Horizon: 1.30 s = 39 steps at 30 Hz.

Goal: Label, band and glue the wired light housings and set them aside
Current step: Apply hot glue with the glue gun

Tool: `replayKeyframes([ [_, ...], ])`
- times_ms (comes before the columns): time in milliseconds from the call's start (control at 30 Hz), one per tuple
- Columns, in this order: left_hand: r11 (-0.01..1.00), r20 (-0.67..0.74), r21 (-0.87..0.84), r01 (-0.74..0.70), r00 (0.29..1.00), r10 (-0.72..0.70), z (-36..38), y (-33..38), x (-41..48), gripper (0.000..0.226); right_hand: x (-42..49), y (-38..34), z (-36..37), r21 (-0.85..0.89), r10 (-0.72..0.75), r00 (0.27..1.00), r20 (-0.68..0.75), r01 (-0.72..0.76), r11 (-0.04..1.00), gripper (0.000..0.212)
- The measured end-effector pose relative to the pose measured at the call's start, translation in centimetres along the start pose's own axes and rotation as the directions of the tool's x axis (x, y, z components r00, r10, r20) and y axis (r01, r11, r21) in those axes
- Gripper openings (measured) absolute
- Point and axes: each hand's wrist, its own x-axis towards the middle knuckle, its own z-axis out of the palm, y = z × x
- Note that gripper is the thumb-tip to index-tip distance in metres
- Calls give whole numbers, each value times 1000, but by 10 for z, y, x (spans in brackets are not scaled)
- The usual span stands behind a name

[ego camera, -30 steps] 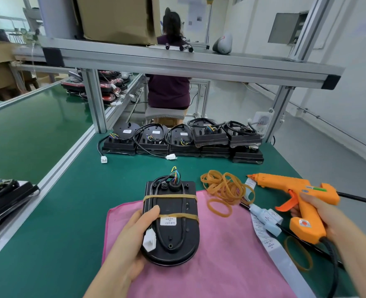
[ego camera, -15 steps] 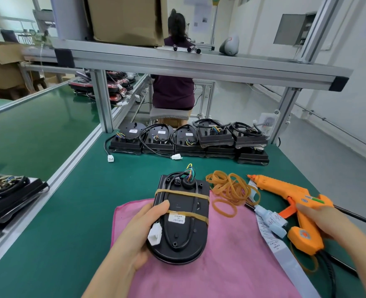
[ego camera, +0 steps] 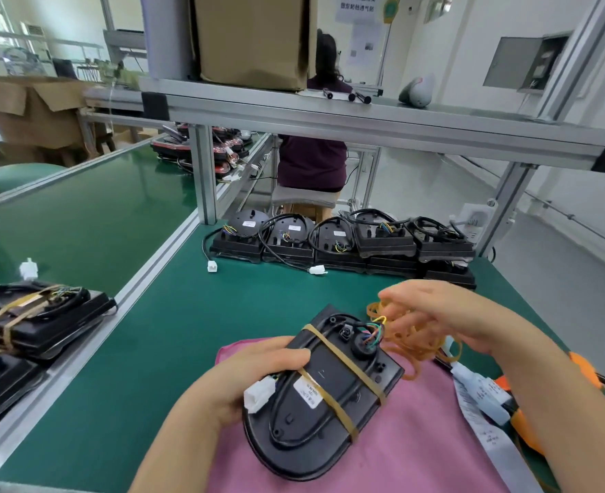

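A black light housing [ego camera: 329,414] lies tilted on a pink cloth [ego camera: 418,439], with two tan rubber bands and a white label across it. My left hand [ego camera: 244,382] grips its left edge, next to the white connector [ego camera: 258,396]. Coloured wires stick out at the housing's far end. My right hand [ego camera: 446,314] hovers there over a loose pile of rubber bands [ego camera: 414,346], fingers stretched toward the wires; motion blur hides any contact. The orange glue gun [ego camera: 583,366] lies on the table behind my right forearm, mostly hidden.
A small glue bottle [ego camera: 482,389] and a label strip [ego camera: 486,432] lie right of the cloth. Several wired housings [ego camera: 329,240] line the table's far edge. Banded housings [ego camera: 34,314] are stacked left of the aluminium rail [ego camera: 144,275]. A person [ego camera: 311,161] sits beyond the frame.
My right hand let go of the glue gun and moved left to the rubber bands. My left hand turned the housing so its far end points right. The view dipped and shifted.
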Motion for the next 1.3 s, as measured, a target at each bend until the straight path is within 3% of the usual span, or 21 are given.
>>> replayKeyframes([
  [100, 999, 131, 20, -40, 991, 37, -6, 7, -5, 40, 24, -19, 25, 8, 63, 891, 449, -75, 997, 54],
  [200, 998, 172, 52, -42, 985, 32, -12, 12, -3, 36, 45, -16, 47, -22, 49, 823, 565, -44, 999, 54],
  [300, 998, 54, -24, -53, 997, 55, -29, 15, -3, 49, 61, -12, 53, 105, -34, 843, 537, -26, 994, 55],
  [367, 946, -54, -303, -112, 994, 100, -42, 13, -4, 65, 73, -8, 53, 257, -87, 879, 468, -41, 966, 46],
  [433, 792, -258, -553, -260, 957, 134, -46, 4, 1, 66, 85, -7, 57, 362, -59, 939, 339, -73, 929, 30],
  [500, 743, -439, -566, -357, 893, 95, -37, -12, 10, 67, 99, -7, 65, 557, -21, 964, 265, -135, 819, 31],
  [600, 753, -401, -538, -378, 901, 166, -4, -26, 22, 72, 117, -19, 92, 680, -7, 981, 196, -131, 722, 36],
  [667, 698, -496, -510, -504, 834, 240, 8, -23, 30, 54, 129, -32, 116, 679, 11, 986, 164, -121, 724, 30],
  [733, 624, -644, -463, -630, 723, 252, 4, -17, 37, 35, 138, -46, 138, 670, 9, 989, 149, -108, 734, 26],
  [800, 560, -712, -444, -700, 655, 255, -12, -11, 39, 29, 148, -58, 154, 673, -20, 991, 130, -73, 736, 28],
  [933, 483, -779, -427, -764, 582, 233, -55, 5, 39, 21, 162, -86, 179, 688, -49, 989, 142, -63, 723, 40],
  [1067, 443, -846, -421, -792, 519, 123, -101, 28, 38, 12, 168, -108, 217, 571, -66, 989, 134, -23, 821, 62],
  [1167, 438, -866, -417, -796, 495, 76, -135, 44, 36, 6, 166, -123, 240, 442, -124, 972, 199, 24, 897, 59],
  [1300, 460, -895, -417, -784, 442, -58, -172, 61, 39, 16, 164, -127, 263, 340, -178, 942, 284, 75, 938, 43],
])
